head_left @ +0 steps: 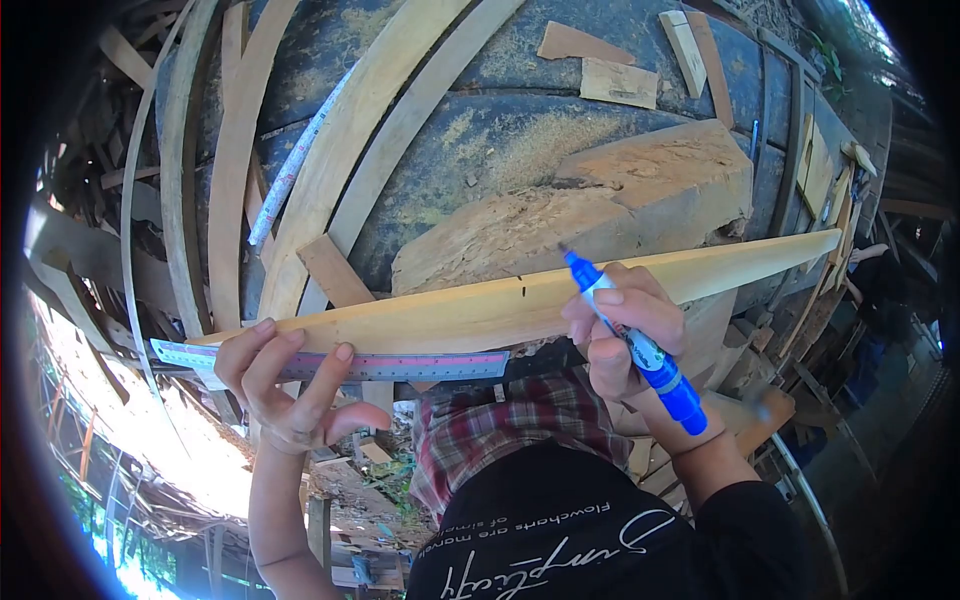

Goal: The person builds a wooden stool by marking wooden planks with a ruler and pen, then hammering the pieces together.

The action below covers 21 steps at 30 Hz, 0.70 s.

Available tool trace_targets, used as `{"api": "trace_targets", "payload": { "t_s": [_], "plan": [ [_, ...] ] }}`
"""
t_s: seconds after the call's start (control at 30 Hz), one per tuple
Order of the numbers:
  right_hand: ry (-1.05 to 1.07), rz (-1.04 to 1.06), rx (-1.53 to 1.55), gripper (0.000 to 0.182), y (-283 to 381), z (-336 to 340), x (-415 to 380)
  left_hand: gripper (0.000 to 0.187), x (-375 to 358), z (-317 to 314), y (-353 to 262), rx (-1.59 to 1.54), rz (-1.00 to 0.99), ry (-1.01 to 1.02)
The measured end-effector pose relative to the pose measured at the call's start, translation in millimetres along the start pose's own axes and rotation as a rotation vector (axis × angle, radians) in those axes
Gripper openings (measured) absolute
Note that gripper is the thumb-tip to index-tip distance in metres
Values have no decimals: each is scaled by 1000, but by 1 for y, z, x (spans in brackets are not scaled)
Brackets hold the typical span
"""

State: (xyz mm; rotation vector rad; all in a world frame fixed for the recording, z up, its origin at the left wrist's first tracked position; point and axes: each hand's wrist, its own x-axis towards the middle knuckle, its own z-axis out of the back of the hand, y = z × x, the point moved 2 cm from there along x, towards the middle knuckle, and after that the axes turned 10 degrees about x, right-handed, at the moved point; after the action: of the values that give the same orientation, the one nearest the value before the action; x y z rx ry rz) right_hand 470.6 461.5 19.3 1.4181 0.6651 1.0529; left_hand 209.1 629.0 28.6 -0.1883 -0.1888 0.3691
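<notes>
A long pale wooden board (440, 315) lies across in front of me, with a short dark mark near its middle on the upper edge. Along its near edge runs a ruler (430, 366) at the left part. My left hand (290, 385) rests there with fingers spread, fingertips on the board and over the ruler, thumb held out. A blue marker (650, 355) is gripped in my right hand (635, 325), its dark tip uncapped and pointing up-left, just above the board's far edge and right of the mark.
Behind the board sits a thick rough slab of wood (600, 195) on a dark, sawdust-strewn surface (350, 60). Several long planks (350, 130) and a rolled printed tube (300, 160) lie at the left. Small offcuts (620, 83) are at the back. Someone in dark clothing (880, 290) is at far right.
</notes>
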Motion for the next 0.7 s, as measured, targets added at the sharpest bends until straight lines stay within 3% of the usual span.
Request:
{"api": "trace_targets", "payload": {
  "t_s": [0.13, 0.23, 0.4, 0.6, 0.7],
  "plan": [
    [-39, -56, 54, 31, -2, -2, -6, 41, -5, -5, 0, 26, -7, -16],
    [79, 43, -211, 39, 2, -1, 1, 39, -2, -3, -4, -78, 138, -5],
    [186, 21, -340, 56, 11, -15, 5, 36, 11, 4, -14, -236, 439, 106],
    [293, -17, -476, 65, 15, -10, 7, 31, 28, -1, -26, -165, 562, 56],
    [323, -28, -487, 64, 14, -9, 6, 28, 34, -4, -29, -94, 482, 37]
  ]
}}
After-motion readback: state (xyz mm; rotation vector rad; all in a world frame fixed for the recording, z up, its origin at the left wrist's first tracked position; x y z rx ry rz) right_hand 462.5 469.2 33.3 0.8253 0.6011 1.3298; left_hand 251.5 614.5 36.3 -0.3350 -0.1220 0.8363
